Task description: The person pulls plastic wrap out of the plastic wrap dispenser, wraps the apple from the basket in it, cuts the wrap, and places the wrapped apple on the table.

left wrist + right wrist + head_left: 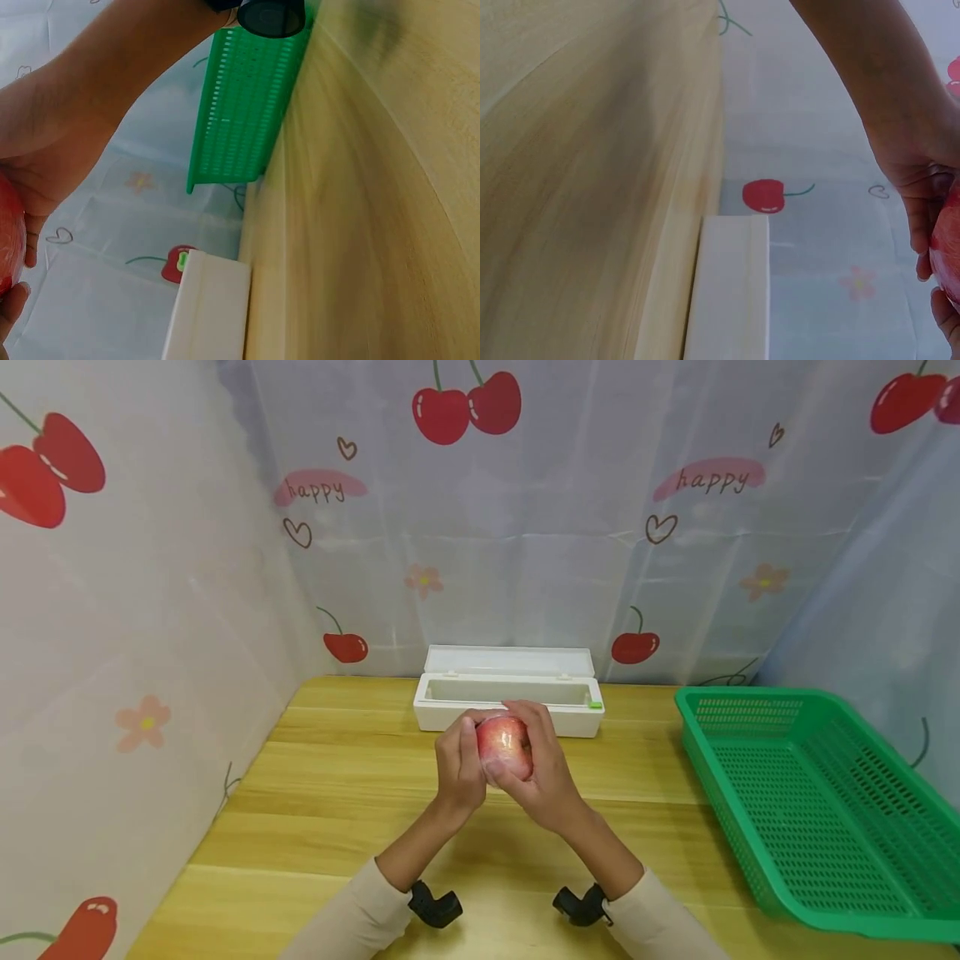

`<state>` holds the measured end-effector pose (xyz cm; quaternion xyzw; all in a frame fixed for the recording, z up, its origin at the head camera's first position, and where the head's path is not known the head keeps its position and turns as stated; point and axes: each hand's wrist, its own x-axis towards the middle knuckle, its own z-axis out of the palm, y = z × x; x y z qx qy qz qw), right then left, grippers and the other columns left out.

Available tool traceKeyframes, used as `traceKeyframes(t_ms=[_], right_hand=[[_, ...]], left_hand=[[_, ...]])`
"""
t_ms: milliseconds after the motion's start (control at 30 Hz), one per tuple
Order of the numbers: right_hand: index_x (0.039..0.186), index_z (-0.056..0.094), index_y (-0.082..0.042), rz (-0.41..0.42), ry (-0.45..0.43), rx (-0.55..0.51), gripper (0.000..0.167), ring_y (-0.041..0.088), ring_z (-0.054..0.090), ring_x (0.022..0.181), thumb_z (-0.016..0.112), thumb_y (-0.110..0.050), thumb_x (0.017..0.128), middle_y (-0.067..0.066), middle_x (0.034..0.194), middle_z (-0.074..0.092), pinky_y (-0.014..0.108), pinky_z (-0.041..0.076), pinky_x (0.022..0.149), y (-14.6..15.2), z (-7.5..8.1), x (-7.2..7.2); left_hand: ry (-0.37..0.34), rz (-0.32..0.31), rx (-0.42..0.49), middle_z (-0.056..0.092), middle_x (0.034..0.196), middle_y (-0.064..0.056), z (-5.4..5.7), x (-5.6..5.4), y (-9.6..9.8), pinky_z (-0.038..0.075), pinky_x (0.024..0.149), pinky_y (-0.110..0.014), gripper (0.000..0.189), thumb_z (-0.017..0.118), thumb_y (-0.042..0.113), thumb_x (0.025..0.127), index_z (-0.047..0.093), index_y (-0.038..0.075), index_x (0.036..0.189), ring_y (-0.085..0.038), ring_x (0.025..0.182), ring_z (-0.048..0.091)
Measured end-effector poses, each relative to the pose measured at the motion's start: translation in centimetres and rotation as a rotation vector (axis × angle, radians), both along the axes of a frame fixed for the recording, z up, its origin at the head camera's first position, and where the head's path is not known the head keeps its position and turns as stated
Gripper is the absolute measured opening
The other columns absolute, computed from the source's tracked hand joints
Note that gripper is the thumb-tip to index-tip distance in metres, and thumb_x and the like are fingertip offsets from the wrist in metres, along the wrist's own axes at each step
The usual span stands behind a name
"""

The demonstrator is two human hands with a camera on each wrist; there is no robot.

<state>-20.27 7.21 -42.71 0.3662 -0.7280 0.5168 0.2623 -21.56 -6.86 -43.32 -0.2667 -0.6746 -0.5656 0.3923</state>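
A red apple (506, 745) with a glossy, clear film over its skin is held up above the table between both hands. My left hand (459, 762) grips its left side, the thumb upright along it. On the other side my right hand (549, 770) curls round the apple, thumb below and fingers over the top. The apple's stem hollow faces right. In the left wrist view only a slice of the apple (9, 232) shows at the left edge; the right wrist view has it cut off by the right edge.
Behind the hands, a long white box (510, 720) with its lid raised and a small green tab stands on the wooden table (337, 810). A green perforated basket (712, 793) sits at the right. Cherry-printed curtains (510, 543) enclose the back and sides.
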Motion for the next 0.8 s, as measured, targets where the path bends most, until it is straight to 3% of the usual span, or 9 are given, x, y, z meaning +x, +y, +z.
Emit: traceKeyframes(t_ms=[67,167,300,433,567,700,800], right_hand=[[0.143,0.047,-0.005,-0.010,-0.004,0.005,0.066,0.026,0.055,0.112,0.072,-0.025,0.085,0.013,0.135,0.046,0.036,0.058,0.083,0.05,0.07,-0.02],[0.139,0.050,-0.006,-0.055,-0.001,0.010,0.061,0.026,0.055,0.111,0.069,-0.029,0.085,0.014,0.133,0.046,0.038,0.059,0.084,0.02,0.13,0.13],[0.132,0.052,-0.004,-0.088,0.008,-0.017,0.054,0.025,0.055,0.109,0.063,-0.030,0.086,0.013,0.130,0.048,0.037,0.058,0.084,-0.03,0.07,0.19],[0.131,0.051,-0.004,-0.072,0.015,-0.024,0.050,0.023,0.054,0.107,0.060,-0.029,0.088,0.012,0.129,0.048,0.035,0.057,0.083,0.08,-0.09,0.13],[0.130,0.050,-0.004,-0.065,0.024,-0.016,0.048,0.023,0.054,0.105,0.059,-0.027,0.089,0.013,0.128,0.048,0.034,0.057,0.081,0.16,-0.20,0.10],[0.131,0.049,-0.003,-0.052,0.025,-0.013,0.049,0.024,0.054,0.106,0.059,-0.025,0.089,0.013,0.129,0.048,0.034,0.057,0.082,0.24,-0.29,-0.11],[0.142,0.040,-0.005,0.013,-0.036,-0.041,0.062,0.026,0.052,0.113,0.065,-0.028,0.090,0.013,0.135,0.046,0.032,0.056,0.087,0.34,-0.27,-0.17]], left_hand=[[-0.001,0.003,-0.007,0.075,0.100,-0.015,0.01,0.00,-0.06,0.061,0.073,-0.030,0.046,0.030,0.012,0.109,0.073,-0.003,0.109,-0.026,0.088,0.071],[0.026,0.009,-0.038,0.073,0.109,-0.017,-0.05,0.01,-0.06,0.061,0.078,-0.031,0.062,0.023,0.035,0.113,0.071,-0.004,0.120,-0.028,0.096,0.071],[0.098,0.007,-0.115,0.070,0.111,-0.015,-0.30,-0.02,0.28,0.061,0.076,-0.032,0.071,0.023,0.051,0.110,0.067,-0.003,0.124,-0.025,0.095,0.069],[0.103,-0.017,-0.146,0.068,0.110,-0.012,-0.64,0.11,0.66,0.060,0.076,-0.033,0.048,0.028,0.030,0.110,0.065,0.000,0.120,-0.023,0.093,0.066],[0.079,-0.035,-0.149,0.067,0.109,-0.013,-0.86,0.20,0.65,0.060,0.075,-0.034,0.040,0.028,0.013,0.105,0.064,0.000,0.117,-0.024,0.092,0.065],[0.073,-0.039,-0.153,0.067,0.108,-0.013,-0.90,0.05,0.55,0.060,0.074,-0.033,0.040,0.027,0.010,0.103,0.063,0.000,0.116,-0.023,0.091,0.065],[0.050,-0.034,-0.109,0.067,0.108,-0.012,-0.85,-0.06,0.51,0.059,0.075,-0.034,0.040,0.026,0.012,0.104,0.062,0.001,0.117,-0.023,0.091,0.065]])
